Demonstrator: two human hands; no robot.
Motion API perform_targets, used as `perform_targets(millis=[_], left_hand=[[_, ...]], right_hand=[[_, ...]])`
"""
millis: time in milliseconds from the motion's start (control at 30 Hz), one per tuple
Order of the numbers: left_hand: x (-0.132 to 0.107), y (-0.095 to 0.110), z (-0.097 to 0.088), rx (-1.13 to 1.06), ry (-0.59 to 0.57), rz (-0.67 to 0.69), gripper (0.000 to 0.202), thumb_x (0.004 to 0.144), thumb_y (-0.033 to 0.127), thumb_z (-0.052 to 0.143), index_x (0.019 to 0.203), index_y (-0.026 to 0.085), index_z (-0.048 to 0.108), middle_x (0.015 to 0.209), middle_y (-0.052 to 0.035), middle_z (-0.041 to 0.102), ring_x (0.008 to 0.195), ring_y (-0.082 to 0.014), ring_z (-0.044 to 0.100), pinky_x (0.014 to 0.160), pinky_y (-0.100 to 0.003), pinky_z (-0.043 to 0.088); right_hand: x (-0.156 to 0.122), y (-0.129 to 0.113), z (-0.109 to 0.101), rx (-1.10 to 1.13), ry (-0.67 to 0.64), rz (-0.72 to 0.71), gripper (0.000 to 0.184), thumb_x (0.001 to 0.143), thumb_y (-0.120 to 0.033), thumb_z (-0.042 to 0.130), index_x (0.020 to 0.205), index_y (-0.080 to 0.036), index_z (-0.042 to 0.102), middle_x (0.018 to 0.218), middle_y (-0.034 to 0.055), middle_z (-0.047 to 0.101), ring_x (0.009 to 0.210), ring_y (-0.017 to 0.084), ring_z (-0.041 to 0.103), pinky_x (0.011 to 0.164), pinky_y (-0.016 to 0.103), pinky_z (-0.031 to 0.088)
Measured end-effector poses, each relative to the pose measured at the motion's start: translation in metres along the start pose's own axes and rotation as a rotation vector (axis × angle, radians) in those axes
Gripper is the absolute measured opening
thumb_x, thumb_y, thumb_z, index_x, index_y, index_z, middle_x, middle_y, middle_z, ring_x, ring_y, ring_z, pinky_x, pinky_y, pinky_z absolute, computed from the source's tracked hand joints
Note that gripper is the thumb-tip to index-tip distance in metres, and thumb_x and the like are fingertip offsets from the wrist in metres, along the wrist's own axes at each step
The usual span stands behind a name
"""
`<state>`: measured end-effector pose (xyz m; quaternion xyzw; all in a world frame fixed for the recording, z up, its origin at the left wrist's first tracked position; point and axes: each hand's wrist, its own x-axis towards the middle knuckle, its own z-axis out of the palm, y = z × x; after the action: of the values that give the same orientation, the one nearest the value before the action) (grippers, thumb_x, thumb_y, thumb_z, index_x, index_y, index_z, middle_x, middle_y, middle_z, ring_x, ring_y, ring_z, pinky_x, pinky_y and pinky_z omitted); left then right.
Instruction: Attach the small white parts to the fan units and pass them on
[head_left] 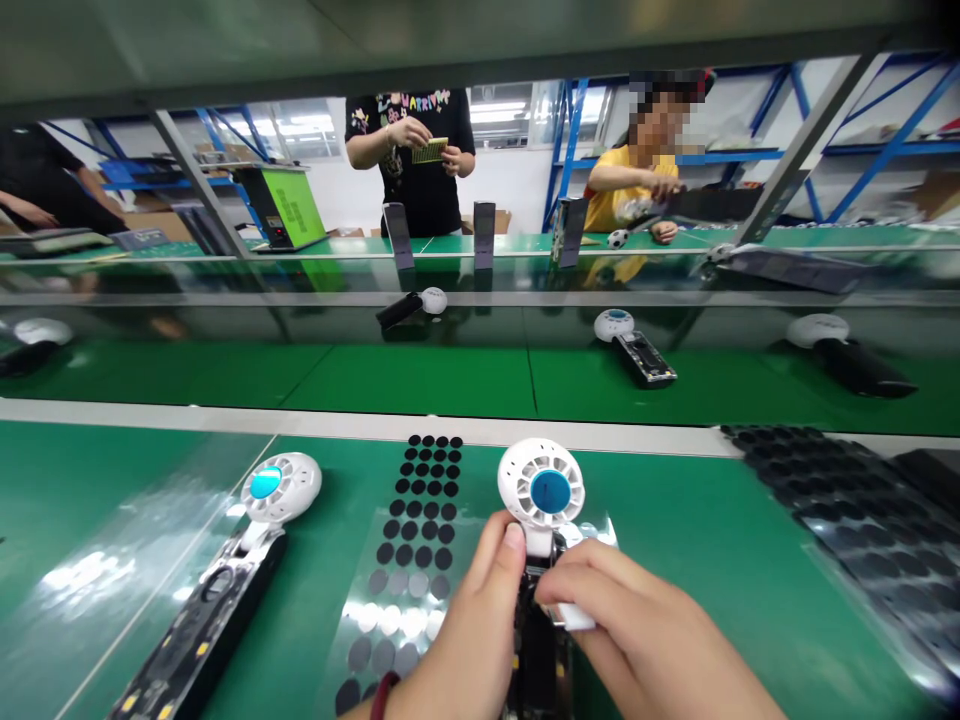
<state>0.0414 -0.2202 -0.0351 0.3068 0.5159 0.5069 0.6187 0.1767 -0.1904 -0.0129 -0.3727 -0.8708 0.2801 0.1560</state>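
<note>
Far left on the green matted tabletop (712,560): a clear glossy plastic sheet (90,590), lying flat and catching glare. Just right of it, a second handheld fan with round white slotted head, teal hub and open black handle body (225,590), lying diagonally, head pointing up and right, touched by neither hand. Next along, a transparent backing sheet dotted with rows of small round black adhesive pads (420,520), flat on the mat; lower rows partly bare and shiny.

Centre, near the bottom edge: left hand (469,640), red band at the wrist, thumb raised against the neck of a handheld fan with round white slotted head and blue hub (541,486). Grip closed around the fan's black handle, which runs down between both hands with its open side up. Fan head resting just beyond the fingertips, over the right edge of the pad sheet. Right hand (637,630) beside it, grip pinching a small white piece at the neck of the same fan, forefinger and thumb pressed onto it.

Far right: a dark tray of round black pads under glossy film (847,520), stretching to the edge.

Beyond a pale divider strip, a green conveyor belt (420,380) carrying more white-headed fans with black handles (634,345), well apart from each other. Across the line, other people standing or seated at their own stations.
</note>
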Motion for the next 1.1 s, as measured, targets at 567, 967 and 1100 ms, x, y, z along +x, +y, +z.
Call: perform_targets(millis=[567, 967, 1100], left_hand=[[0.000, 0.000, 0.001, 0.051, -0.043, 0.023, 0.036, 0.085, 0.046, 0.036, 0.108, 0.020, 0.045, 0.099, -0.0034, 0.062, 0.101, -0.0217, 0.051, 0.086, -0.031, 0.033], [-0.001, 0.001, 0.001, 0.060, -0.022, -0.006, 0.032, 0.085, 0.045, 0.038, 0.106, 0.022, 0.046, 0.095, -0.0011, 0.063, 0.093, -0.0208, 0.055, 0.086, -0.032, 0.033], [-0.002, 0.003, 0.002, 0.051, -0.025, 0.000, 0.034, 0.085, 0.044, 0.038, 0.109, 0.021, 0.045, 0.095, -0.0018, 0.062, 0.094, -0.0205, 0.054, 0.085, -0.031, 0.034]], right_hand=[[0.002, -0.003, -0.005, 0.017, -0.042, -0.008, 0.032, 0.075, 0.000, 0.043, 0.085, -0.027, 0.059, 0.085, -0.0014, 0.058, 0.074, 0.014, 0.057, 0.065, 0.025, 0.047], [0.003, -0.007, -0.008, 0.061, -0.066, -0.005, 0.032, 0.075, 0.001, 0.044, 0.083, -0.026, 0.060, 0.084, -0.0019, 0.058, 0.074, 0.012, 0.056, 0.066, 0.022, 0.047], [0.003, -0.006, -0.007, 0.034, -0.064, -0.008, 0.031, 0.074, 0.001, 0.045, 0.083, -0.025, 0.059, 0.084, -0.0014, 0.058, 0.073, 0.012, 0.057, 0.065, 0.022, 0.047]])
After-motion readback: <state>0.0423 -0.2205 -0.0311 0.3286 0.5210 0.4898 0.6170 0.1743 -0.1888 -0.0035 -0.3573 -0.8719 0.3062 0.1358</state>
